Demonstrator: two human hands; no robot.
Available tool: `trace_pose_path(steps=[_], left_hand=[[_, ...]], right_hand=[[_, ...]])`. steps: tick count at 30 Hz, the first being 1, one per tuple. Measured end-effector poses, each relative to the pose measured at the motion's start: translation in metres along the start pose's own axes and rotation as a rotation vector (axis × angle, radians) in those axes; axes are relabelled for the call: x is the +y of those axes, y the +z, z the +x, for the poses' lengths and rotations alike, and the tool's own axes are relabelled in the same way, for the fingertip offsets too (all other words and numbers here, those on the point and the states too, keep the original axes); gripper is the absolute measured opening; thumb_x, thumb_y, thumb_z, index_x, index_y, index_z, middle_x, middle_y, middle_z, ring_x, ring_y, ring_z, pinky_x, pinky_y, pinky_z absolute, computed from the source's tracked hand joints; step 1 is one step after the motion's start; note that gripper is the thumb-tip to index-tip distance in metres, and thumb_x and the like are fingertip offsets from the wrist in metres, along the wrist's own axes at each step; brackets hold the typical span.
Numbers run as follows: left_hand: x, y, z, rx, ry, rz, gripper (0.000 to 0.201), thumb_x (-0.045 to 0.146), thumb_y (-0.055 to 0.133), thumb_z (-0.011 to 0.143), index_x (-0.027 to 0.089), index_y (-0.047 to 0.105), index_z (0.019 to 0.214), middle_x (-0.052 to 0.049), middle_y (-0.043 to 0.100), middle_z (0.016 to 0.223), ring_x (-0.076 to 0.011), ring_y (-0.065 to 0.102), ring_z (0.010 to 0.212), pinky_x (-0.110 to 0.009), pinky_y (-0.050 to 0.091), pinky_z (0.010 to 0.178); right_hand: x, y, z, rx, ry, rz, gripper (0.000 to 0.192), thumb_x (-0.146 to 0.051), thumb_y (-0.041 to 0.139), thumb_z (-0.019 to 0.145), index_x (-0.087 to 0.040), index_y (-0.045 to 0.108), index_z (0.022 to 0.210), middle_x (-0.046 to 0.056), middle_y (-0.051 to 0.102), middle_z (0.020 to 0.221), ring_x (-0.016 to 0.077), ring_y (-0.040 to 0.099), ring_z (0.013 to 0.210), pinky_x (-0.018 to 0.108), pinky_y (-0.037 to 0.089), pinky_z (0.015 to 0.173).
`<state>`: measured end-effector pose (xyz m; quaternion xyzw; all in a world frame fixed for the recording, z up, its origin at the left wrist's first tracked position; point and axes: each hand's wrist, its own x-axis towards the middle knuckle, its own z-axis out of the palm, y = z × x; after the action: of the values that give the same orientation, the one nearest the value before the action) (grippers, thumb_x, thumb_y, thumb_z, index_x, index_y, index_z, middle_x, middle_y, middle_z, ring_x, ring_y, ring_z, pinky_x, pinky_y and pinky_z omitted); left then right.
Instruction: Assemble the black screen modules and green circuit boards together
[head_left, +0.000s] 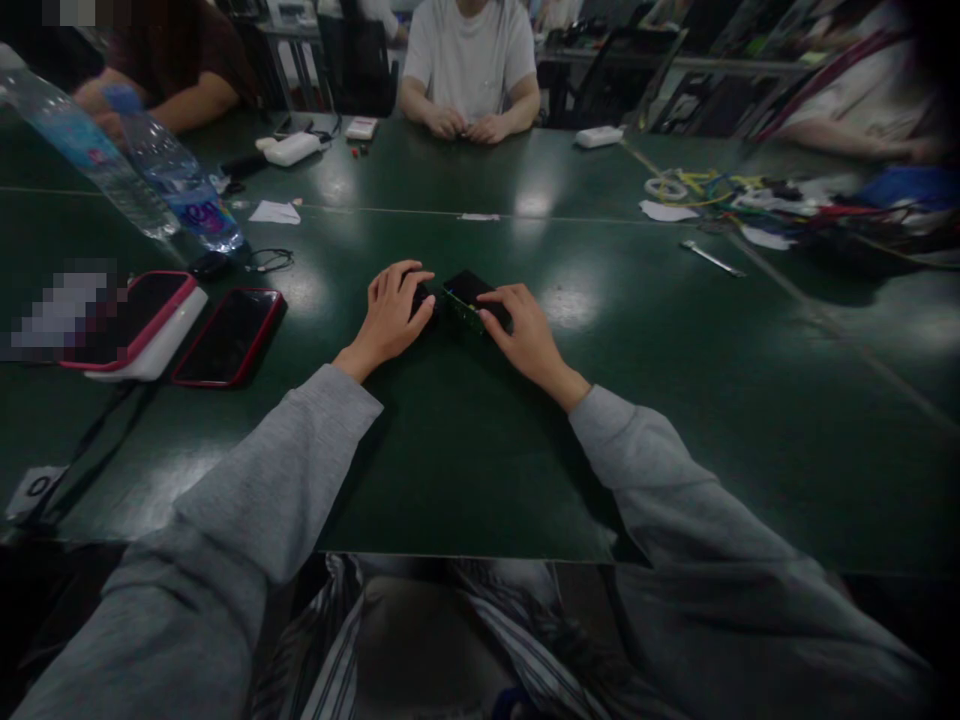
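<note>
At the centre of the frame, both hands rest on a small black box (471, 298) that lies on the dark green table (465, 470). The left hand (390, 318) curls over a dark rounded piece (421, 298) at the box's left end, its fingers bent and held close together; whether they actually pinch that piece cannot be told in the dim light. The right hand (525, 335) lies on the box's right end, fingers loosely together, thumb along the near edge. A thin green strip shows along the box's near side.

At the left of the frame, two phones with red edges lie side by side: one (229, 335) flat on the table, the other (135, 315) on a white block. Above them, upper left, two water bottles (176, 180) lean across the table. At top centre a person in a white shirt (471, 55) sits opposite, hands together on the table. At the upper right lie a tangle of coloured wires (720, 190) and a small metal tool (712, 258).
</note>
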<state>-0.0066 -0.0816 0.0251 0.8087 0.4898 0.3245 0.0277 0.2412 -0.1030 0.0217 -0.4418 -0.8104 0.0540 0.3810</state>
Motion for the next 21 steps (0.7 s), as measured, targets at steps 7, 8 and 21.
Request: trace_pose_path(steps=[7,8,21], left_hand=[[0.0011,-0.0011,-0.0002,-0.003,0.001,0.002,0.042,0.047,0.037,0.1,0.025,0.052,0.133,-0.011,0.05,0.143,-0.0292,0.042,0.137,-0.05,0.03,0.118],[0.0012,-0.0013,-0.0002,-0.003,0.003,0.003,0.042,0.047,0.036,0.1,0.025,0.052,0.133,-0.011,0.05,0.143,-0.029,0.043,0.137,-0.05,0.03,0.118],[-0.0009,0.0004,-0.0001,0.009,0.011,-0.016,0.043,0.051,0.035,0.1,0.028,0.054,0.131,-0.01,0.051,0.141,-0.0303,0.043,0.136,-0.052,0.031,0.118]], right_hand=[[-0.0005,-0.0003,-0.0005,0.011,-0.008,-0.003,0.026,-0.034,0.052,0.099,-0.023,0.063,0.12,0.011,0.058,0.113,0.0279,0.058,0.108,0.046,0.05,0.096],[-0.0006,-0.0004,-0.0006,0.011,-0.006,-0.004,0.026,-0.034,0.052,0.099,-0.023,0.063,0.12,0.012,0.058,0.113,0.028,0.058,0.109,0.046,0.05,0.095],[-0.0005,-0.0003,-0.0006,-0.012,0.028,0.003,0.027,-0.035,0.052,0.099,-0.025,0.062,0.121,0.011,0.058,0.115,0.0286,0.058,0.11,0.048,0.05,0.097]])
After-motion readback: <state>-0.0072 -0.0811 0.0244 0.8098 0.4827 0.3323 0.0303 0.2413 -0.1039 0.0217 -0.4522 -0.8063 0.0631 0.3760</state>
